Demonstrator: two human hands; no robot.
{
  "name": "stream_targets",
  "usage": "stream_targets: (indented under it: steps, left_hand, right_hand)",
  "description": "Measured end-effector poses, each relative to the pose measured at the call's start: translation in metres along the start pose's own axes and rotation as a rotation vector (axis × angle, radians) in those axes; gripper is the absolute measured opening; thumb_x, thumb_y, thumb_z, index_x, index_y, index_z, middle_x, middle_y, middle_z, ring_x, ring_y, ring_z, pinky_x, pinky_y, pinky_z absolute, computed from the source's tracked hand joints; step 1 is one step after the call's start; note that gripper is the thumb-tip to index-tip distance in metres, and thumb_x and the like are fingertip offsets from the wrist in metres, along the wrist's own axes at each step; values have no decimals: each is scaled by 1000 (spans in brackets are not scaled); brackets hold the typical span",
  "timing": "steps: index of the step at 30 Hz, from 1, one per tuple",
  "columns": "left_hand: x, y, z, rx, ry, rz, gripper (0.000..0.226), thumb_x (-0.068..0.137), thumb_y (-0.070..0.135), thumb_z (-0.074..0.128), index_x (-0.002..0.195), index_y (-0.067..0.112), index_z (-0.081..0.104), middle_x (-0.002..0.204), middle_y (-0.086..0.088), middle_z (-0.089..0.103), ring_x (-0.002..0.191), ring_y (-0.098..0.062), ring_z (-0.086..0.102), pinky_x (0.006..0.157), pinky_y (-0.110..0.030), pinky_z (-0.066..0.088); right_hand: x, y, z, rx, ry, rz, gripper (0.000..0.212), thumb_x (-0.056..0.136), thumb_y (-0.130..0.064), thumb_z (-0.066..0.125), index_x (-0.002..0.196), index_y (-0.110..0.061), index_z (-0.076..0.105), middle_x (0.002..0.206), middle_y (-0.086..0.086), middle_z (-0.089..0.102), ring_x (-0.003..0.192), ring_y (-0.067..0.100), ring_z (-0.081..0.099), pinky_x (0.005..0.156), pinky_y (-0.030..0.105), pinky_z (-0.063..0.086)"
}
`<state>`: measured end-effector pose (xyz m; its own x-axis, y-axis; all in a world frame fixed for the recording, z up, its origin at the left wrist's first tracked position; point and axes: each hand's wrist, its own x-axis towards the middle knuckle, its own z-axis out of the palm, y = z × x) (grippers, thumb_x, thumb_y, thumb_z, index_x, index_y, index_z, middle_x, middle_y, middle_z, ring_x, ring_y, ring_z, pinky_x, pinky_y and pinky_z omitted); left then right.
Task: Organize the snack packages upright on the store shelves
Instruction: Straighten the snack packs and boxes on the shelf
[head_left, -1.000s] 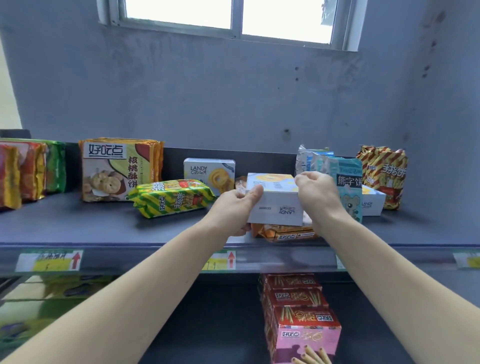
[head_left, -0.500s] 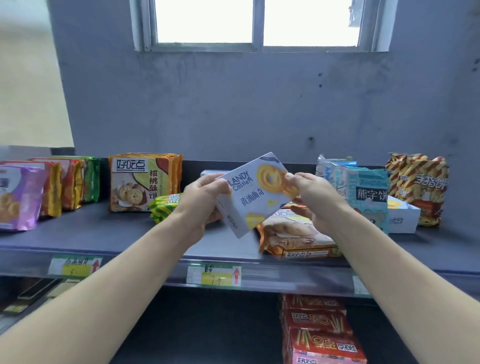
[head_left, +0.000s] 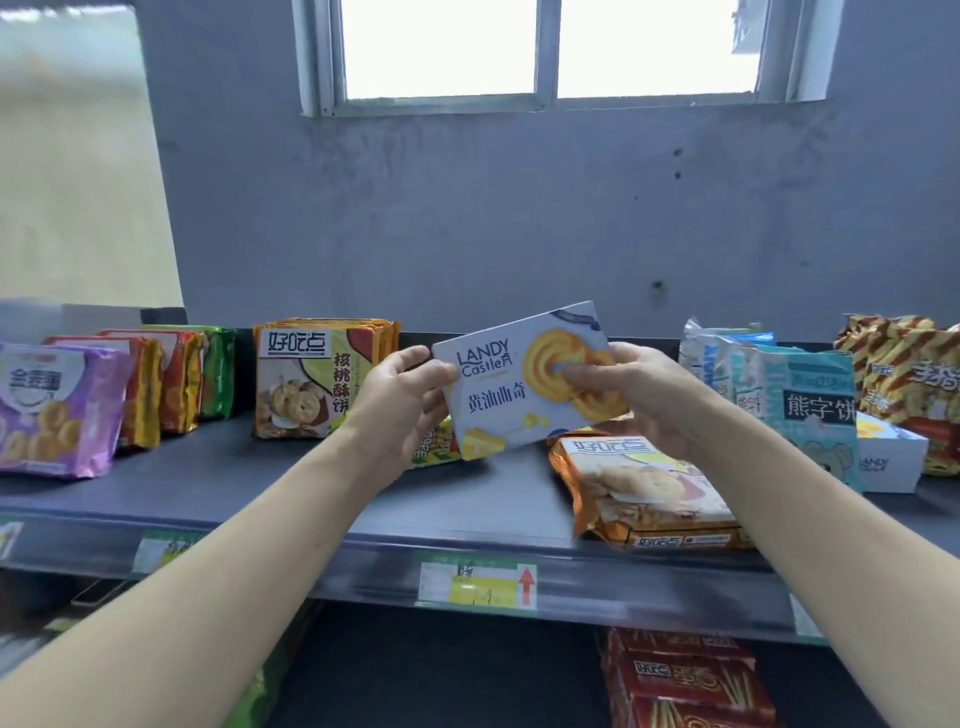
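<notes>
One shelf (head_left: 249, 488) carries the stock: upright bags (head_left: 322, 379) stand along the back at left, and an orange bag (head_left: 649, 493) lies flat near the front edge at right. Cookie box (head_left: 519, 405) is off the shelf, held in the air above it, tilted, front face toward the camera. Left hand (head_left: 400, 405) grips its left edge. Right hand (head_left: 654, 395) grips the right edge, fingers (head_left: 576, 371) curled over the printed face. Judgement: level the box first, seat its bottom edge on bare shelf left of the orange bag, face outward, and let go only once it stands unaided.
</notes>
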<state>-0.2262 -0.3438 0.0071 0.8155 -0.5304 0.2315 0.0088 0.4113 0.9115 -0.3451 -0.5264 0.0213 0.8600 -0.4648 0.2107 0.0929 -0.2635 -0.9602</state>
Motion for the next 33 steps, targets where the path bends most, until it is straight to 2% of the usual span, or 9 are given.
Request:
stream_targets:
  steps: [2, 6, 9, 14, 18, 22, 27, 29, 33]
  left_hand:
    - [14, -3, -3, -65, -54, -19, 35, 92, -3, 48, 127, 0, 46, 125, -23, 58, 107, -31, 60, 92, -37, 49]
    - [46, -1, -7, -44, -196, -58, 34, 91, -7, 48, 121, 7, 51, 106, -13, 62, 85, -22, 64, 76, -31, 55]
    - [76, 4, -11, 52, -237, -52, 42, 89, -9, 50, 126, 12, 50, 99, -6, 63, 91, -23, 61, 88, -36, 49]
    - [113, -4, -23, 359, -344, 16, 43, 90, -7, 47, 129, 11, 52, 97, -2, 64, 81, -11, 56, 71, -20, 44]
    - [131, -19, -34, 539, -373, 80, 36, 91, -4, 50, 124, 7, 56, 96, 4, 65, 82, -6, 60, 62, -8, 46]
    - [140, -28, -40, 719, -380, 96, 26, 95, 9, 51, 119, 7, 61, 108, -4, 66, 95, -13, 60, 80, -22, 46]
    - [139, -23, -40, 881, -368, 64, 16, 94, 13, 53, 100, 9, 68, 103, -11, 70, 93, -22, 62, 87, -37, 50]
    - [137, -22, -40, 906, -350, 53, 19, 94, 16, 54, 100, 5, 68, 101, -14, 68, 85, -20, 57, 82, -37, 50]
    - [130, -15, -47, 893, -312, -26, 22, 93, 19, 56, 102, 2, 66, 103, -16, 70, 81, -22, 61, 79, -36, 52]
  right_hand:
    - [6, -4, 6, 59, 114, -52, 40, 70, -16, 79, 106, -17, 61, 89, 1, 73, 67, 16, 69, 60, 28, 53]
    - [16, -10, 19, 54, 294, -201, 51, 68, -3, 79, 107, -22, 53, 95, 3, 62, 73, 19, 67, 53, 28, 55]
    - [24, -13, 26, 35, 378, -262, 55, 68, -3, 80, 108, -27, 50, 101, 0, 57, 79, 20, 66, 53, 27, 56]
    - [42, -4, 41, -9, 458, -243, 63, 65, 2, 80, 110, -26, 47, 98, -5, 53, 75, 12, 62, 47, 21, 52]
    - [57, 10, 46, -33, 481, -127, 57, 64, 2, 81, 101, -26, 47, 93, -2, 56, 75, 13, 60, 54, 27, 48]
    - [69, 16, 44, -93, 476, -2, 54, 61, 2, 80, 100, -20, 50, 94, 4, 60, 77, 21, 62, 57, 31, 49]
    - [75, 21, 37, -77, 425, 71, 52, 61, 6, 79, 100, -15, 51, 98, 10, 65, 86, 33, 65, 78, 52, 53]
    - [76, 22, 34, -52, 387, 99, 51, 61, 8, 77, 100, -13, 51, 99, 14, 68, 89, 37, 66, 81, 59, 51]
    - [78, 21, 32, -39, 279, 141, 48, 63, 9, 75, 101, -10, 52, 91, 13, 70, 69, 22, 71, 54, 36, 58]
